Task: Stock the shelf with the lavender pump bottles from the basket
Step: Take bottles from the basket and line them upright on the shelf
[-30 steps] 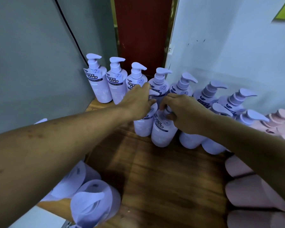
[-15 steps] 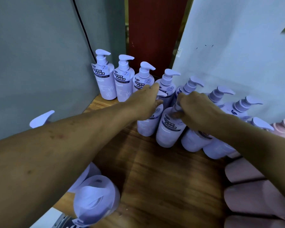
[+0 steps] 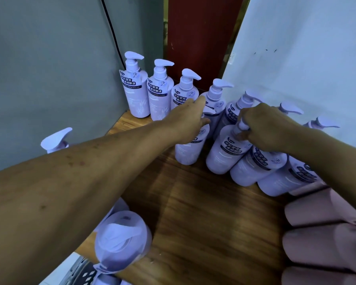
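Note:
Several lavender pump bottles stand on the wooden shelf (image 3: 203, 219), a back row (image 3: 138, 93) along the walls and a front row before it. My left hand (image 3: 188, 122) reaches over a front-row bottle (image 3: 186, 150) and holds it at the pump neck; the pump head pokes out between finger and thumb. To its right, the fingers of my right hand (image 3: 265, 128) are curled round the pump neck of the neighbouring bottle (image 3: 224, 155), which leans slightly. More lavender bottles (image 3: 121, 239) sit in the basket (image 3: 80, 272) at the bottom left.
Grey wall on the left, a dark red post in the corner and a pale wall on the right enclose the shelf. Pink bottles (image 3: 321, 227) fill the shelf's right front. Bare wood lies in front of the lavender rows.
Both hands stay on the same two front-row bottles. The view has shifted a little, and the bottle under my right hand leans slightly more.

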A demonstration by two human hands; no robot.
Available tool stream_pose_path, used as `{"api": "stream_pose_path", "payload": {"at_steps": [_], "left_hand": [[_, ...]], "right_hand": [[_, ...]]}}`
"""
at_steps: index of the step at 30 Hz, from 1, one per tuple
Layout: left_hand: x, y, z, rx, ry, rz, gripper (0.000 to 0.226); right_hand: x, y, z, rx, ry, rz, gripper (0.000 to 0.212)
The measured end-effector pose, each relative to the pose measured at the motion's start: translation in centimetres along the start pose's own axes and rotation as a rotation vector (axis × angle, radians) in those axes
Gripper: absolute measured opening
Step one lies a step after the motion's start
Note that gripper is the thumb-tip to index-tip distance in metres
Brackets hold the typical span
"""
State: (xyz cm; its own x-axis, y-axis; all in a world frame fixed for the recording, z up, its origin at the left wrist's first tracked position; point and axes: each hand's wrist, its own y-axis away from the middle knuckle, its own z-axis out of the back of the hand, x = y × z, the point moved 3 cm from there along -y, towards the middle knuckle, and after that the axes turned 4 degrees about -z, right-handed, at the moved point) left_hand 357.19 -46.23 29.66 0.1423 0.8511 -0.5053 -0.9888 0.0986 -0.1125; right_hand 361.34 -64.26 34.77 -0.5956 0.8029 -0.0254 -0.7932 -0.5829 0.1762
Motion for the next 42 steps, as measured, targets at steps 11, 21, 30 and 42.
{"api": "stream_pose_path", "payload": {"at_steps": [11,21,30,42], "left_hand": [[-0.8,0.8,0.0,-0.05,0.005,0.05,0.02],[-2.3,-1.7,-0.3,0.022,-0.027,0.134,0.026],[-3.2,-2.4,-0.6,0.058,-0.074,0.115,0.028],[-3.0,-2.1,0.3,0.152,0.054,0.154,0.05]], "right_hand": [[-0.1,0.0,-0.8,0.012,-0.061,0.018,0.014],[0.1,0.2,-1.1,-0.077,0.041,0.036,0.013],[0.2,0.4,-0.9,-0.07,0.052,0.031,0.018],[0.2,0.0,-0.7,-0.072,0.057,0.017,0.021]]}}
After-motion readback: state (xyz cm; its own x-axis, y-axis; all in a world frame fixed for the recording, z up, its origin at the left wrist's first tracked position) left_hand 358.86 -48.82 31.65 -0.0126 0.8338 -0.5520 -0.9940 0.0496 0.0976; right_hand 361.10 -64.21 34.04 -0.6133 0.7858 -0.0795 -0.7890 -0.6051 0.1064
